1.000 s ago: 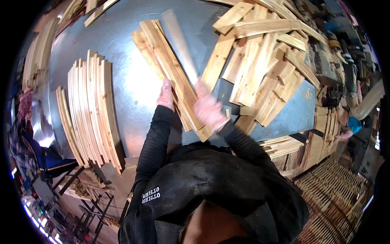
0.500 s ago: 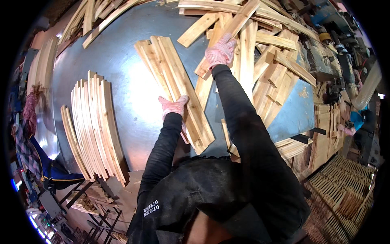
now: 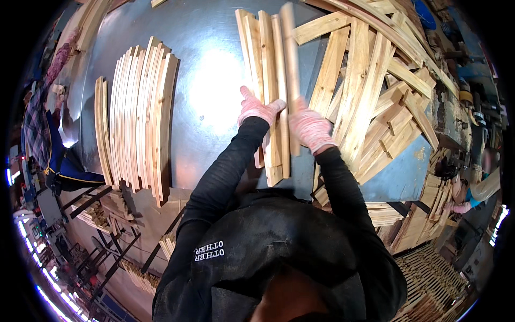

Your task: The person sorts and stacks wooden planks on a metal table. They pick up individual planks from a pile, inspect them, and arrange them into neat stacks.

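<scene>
My left hand (image 3: 260, 110), in a pink-and-white knit glove, is closed round a small bundle of wooden slats (image 3: 267, 59), its thumb across their tops. The slats stand side by side, pointing away from me over the metal tabletop. Gloved alike, my right hand (image 3: 311, 127) grips one more wooden slat (image 3: 290, 48) along the bundle's right side. That slat is slightly blurred, and the fingers round it are partly hidden.
A neat row of slats (image 3: 139, 112) stands on the metal table (image 3: 201, 161) to the left. Loose slats (image 3: 359, 80) lie crisscrossed in a heap at right. Another person's gloved arm (image 3: 58, 61) shows at far left. A ribbed hose (image 3: 487, 188) hangs at far right.
My right hand has brought a slat from the heap to the bundle's right side. The bundle in my left hand has turned more upright. The whole view has shifted.
</scene>
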A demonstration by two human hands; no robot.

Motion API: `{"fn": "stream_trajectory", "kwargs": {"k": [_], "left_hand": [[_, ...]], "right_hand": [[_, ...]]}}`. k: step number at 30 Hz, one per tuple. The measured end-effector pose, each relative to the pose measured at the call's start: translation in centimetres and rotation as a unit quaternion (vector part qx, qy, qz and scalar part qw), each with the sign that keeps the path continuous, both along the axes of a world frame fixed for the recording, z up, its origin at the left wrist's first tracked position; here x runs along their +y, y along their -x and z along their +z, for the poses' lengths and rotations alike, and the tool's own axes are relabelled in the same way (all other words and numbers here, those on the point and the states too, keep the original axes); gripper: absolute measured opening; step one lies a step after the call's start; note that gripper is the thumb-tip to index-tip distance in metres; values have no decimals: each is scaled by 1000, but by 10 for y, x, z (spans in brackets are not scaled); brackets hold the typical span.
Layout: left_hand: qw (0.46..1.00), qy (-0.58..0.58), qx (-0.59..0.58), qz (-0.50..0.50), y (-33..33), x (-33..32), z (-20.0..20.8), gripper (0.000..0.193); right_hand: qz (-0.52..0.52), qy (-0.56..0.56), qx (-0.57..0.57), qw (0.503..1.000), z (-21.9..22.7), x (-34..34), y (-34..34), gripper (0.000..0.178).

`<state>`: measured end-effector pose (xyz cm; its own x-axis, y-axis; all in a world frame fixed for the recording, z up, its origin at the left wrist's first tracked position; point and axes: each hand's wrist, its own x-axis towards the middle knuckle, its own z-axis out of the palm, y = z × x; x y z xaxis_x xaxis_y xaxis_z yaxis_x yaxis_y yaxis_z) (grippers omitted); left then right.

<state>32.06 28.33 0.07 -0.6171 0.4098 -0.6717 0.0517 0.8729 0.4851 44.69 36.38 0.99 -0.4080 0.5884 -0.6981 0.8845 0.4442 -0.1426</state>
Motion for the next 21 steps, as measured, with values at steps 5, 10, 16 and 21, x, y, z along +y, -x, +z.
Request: {"fn": "stream_trajectory", "kwargs": {"k": [5, 10, 16, 21], "left_hand": [[987, 13, 99, -126, 17, -4, 3, 128], [972, 36, 123, -198, 46, -50, 2, 128], [947, 108, 193, -232, 12, -60, 7, 117], [964, 60, 176, -190, 24, -74, 6, 117]], "right_hand": [[50, 82, 205, 974, -49, -28, -6, 58], [166, 102, 210, 958, -30, -50, 19, 53], [-132, -457, 111, 872, -36, 95, -50, 111], [-160, -338, 67, 925, -9, 123, -83, 109]]}}
